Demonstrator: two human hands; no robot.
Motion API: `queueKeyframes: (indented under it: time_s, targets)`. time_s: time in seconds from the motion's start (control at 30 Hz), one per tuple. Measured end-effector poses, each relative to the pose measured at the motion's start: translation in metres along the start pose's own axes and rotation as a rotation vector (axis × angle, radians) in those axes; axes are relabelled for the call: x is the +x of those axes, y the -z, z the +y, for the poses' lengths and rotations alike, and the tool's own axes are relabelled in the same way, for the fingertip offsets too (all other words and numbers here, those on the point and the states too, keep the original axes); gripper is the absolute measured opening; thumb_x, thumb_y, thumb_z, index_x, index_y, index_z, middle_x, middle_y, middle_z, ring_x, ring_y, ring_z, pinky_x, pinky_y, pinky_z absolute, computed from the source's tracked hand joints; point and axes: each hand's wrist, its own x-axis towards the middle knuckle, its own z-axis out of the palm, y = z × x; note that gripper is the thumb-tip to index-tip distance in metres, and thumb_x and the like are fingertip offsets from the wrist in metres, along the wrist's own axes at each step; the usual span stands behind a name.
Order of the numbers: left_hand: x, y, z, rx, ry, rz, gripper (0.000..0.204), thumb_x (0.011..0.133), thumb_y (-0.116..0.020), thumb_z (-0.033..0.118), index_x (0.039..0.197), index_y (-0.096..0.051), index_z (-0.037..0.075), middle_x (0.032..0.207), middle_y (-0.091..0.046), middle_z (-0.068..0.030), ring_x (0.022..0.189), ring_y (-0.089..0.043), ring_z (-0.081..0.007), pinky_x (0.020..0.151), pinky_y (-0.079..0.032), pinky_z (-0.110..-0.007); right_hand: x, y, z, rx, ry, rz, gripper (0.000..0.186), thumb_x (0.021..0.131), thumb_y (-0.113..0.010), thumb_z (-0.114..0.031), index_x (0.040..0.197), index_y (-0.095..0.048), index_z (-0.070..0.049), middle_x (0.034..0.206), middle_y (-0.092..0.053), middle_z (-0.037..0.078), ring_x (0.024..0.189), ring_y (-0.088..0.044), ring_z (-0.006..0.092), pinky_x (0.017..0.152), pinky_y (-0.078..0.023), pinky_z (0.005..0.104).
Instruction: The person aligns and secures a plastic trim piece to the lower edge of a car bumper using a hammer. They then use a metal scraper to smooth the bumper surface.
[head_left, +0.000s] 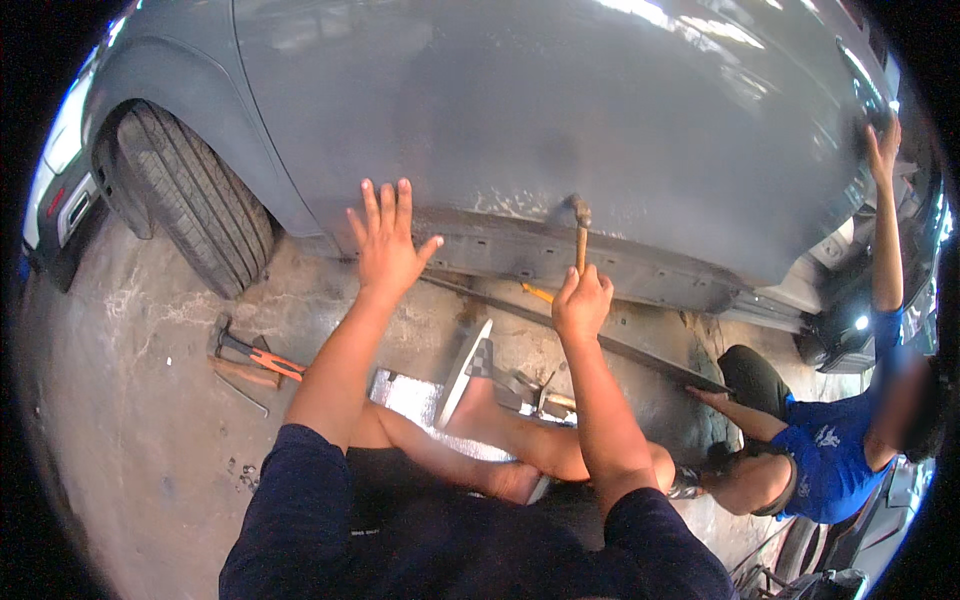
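My left hand (388,250) is open, its fingers spread against the lower part of a grey car door (450,110). In my right hand (582,308) is a hammer (582,248), gripped by its wooden handle with the head up. That head is over the door's lower edge, to the right of a scuffed, pale patch (500,203); whether it touches the metal I cannot tell. Below the door runs the car's sill (480,255). A thin yellow piece (538,292) shows just left of my right hand, and its far part is hidden.
At right crouches a co-worker in blue (830,450), one hand on the car's end, the other at a long dark strip (640,352). A tyre (195,190) stands at left. A hammer with an orange handle (275,363) and a silvery sheet (405,397) lie on the floor.
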Motion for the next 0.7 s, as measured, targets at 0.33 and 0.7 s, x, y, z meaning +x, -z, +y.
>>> queueKeyframes:
  time_s: [0.33, 0.7]
  targets:
    - [-0.003, 0.038, -0.006, -0.254, 0.047, 0.144, 0.105, 0.093, -0.076, 0.049, 0.169, -0.020, 0.006, 0.165, -0.034, -0.0288, 0.162, -0.014, -0.0466, 0.124, -0.018, -0.071, -0.001, 0.020, -0.018, 0.096, 0.028, 0.049, 0.020, 0.102, -0.060, -0.021, 0.097, -0.061, -0.002, 0.089, -0.065, 0.024, 0.099, -0.059, 0.0474, 0.095, -0.044, 0.0570]
    - [0.219, 0.150, -0.026, -0.032, -0.008, 0.818, 0.100, 0.103, -0.056, 0.060, 0.163, -0.021, -0.012, 0.167, -0.026, -0.0379, 0.161, -0.014, -0.0504, 0.128, -0.012, -0.065, -0.105, 0.072, 0.038, 0.152, -0.023, -0.141, 0.020, 0.099, -0.060, -0.019, 0.096, -0.061, 0.000, 0.092, -0.063, 0.028, 0.102, -0.057, 0.0494, 0.093, -0.044, 0.0583]
